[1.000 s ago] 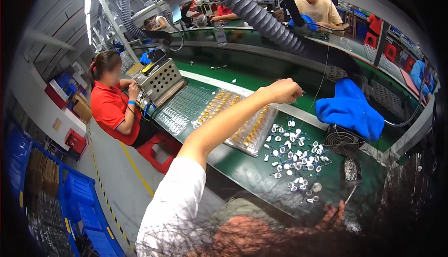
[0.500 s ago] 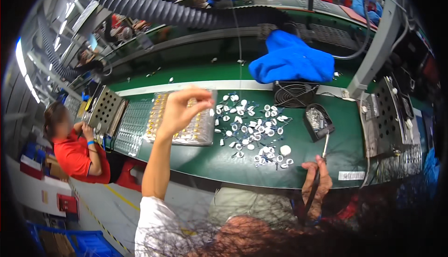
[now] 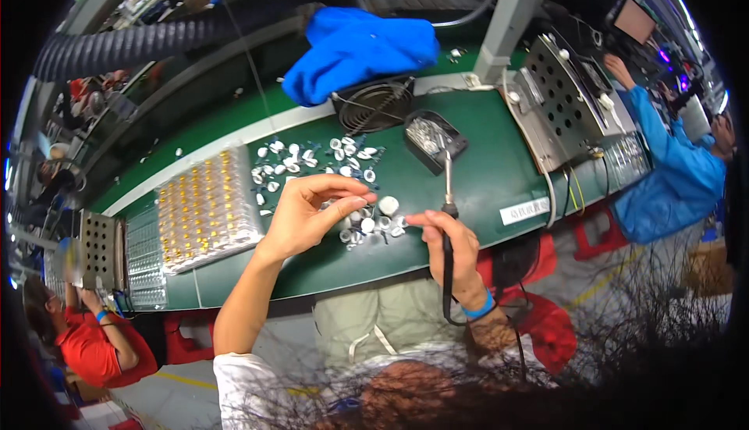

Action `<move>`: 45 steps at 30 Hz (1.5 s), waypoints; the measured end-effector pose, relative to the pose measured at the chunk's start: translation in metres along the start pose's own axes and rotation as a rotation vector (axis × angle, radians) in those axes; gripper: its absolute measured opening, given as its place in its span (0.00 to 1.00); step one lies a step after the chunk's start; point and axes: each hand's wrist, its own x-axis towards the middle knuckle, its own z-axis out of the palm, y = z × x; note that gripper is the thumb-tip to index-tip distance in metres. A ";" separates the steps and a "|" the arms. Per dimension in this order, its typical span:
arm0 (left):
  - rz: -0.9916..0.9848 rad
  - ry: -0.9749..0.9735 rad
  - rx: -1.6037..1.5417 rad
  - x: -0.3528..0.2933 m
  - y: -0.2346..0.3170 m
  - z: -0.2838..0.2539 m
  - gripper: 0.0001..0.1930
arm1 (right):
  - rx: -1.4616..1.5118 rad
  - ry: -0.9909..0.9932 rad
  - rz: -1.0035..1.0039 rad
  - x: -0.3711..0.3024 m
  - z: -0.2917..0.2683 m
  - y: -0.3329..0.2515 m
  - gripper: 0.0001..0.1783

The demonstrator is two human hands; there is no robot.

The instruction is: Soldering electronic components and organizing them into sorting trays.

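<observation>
My left hand [image 3: 310, 215] hovers over small white ring-shaped parts [image 3: 368, 225] with dark blue leads, thumb and fingertips pinched together. Whatever it may hold is too small to make out. In my right hand [image 3: 462, 266] is a soldering iron [image 3: 449, 184], its black handle and cord running down past the palm. The index finger points left toward the parts. The iron's metal tip reaches up to a black box [image 3: 427, 158] of silvery metal shavings. More white parts lie scattered beyond my left hand, which hides some of them.
Left of the parts sits a clear blister tray [image 3: 251, 235] with rows of yellow pieces. A black fan [image 3: 376, 108] stands behind, under a blue cloth [image 3: 363, 47]. Perforated metal boxes [image 3: 558, 106] stand at right and far left. People in red [image 3: 105, 352] and blue [image 3: 663, 184] sit either side.
The view has swung right. My left hand has moved from over the blister tray to the white parts, close to my right hand. The soldering iron stays in my right hand.
</observation>
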 end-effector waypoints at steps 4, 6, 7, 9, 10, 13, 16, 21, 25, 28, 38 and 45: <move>-0.053 -0.113 0.084 0.010 -0.016 0.016 0.09 | -0.010 -0.018 0.013 0.000 0.001 0.001 0.18; -0.079 -0.066 0.205 0.014 -0.023 0.020 0.09 | -0.085 -0.095 -0.027 0.003 0.000 0.002 0.12; -0.070 -0.029 0.276 0.015 -0.026 0.021 0.09 | -0.086 -0.102 -0.018 0.004 0.000 0.002 0.12; -0.044 -0.016 0.275 0.016 -0.030 0.023 0.09 | -0.085 -0.132 -0.050 0.008 0.003 0.002 0.12; -0.029 -0.004 0.280 0.015 -0.032 0.024 0.09 | -0.052 -0.143 -0.040 0.009 0.005 0.002 0.14; -0.009 0.035 0.255 0.014 -0.036 0.025 0.10 | -0.119 -0.217 -0.037 0.009 0.006 0.000 0.17; 0.064 0.019 0.320 0.013 -0.039 0.024 0.10 | -0.155 -0.266 -0.055 0.008 0.007 0.001 0.20; 0.123 0.020 0.356 0.015 -0.033 0.026 0.11 | -0.285 -0.352 -0.074 0.008 0.005 -0.003 0.19; 0.445 0.111 0.531 0.001 -0.017 0.020 0.12 | -0.282 -0.247 -0.132 0.009 0.012 -0.005 0.14; 0.406 0.284 0.657 -0.040 0.001 -0.019 0.12 | -0.300 -0.270 -0.110 0.009 0.012 -0.007 0.15; -0.027 0.767 1.318 -0.187 0.022 -0.205 0.08 | -0.098 -0.222 0.024 -0.001 0.007 0.002 0.25; -0.230 0.548 1.600 -0.206 0.012 -0.213 0.10 | -0.073 -0.267 0.053 0.000 0.001 -0.001 0.27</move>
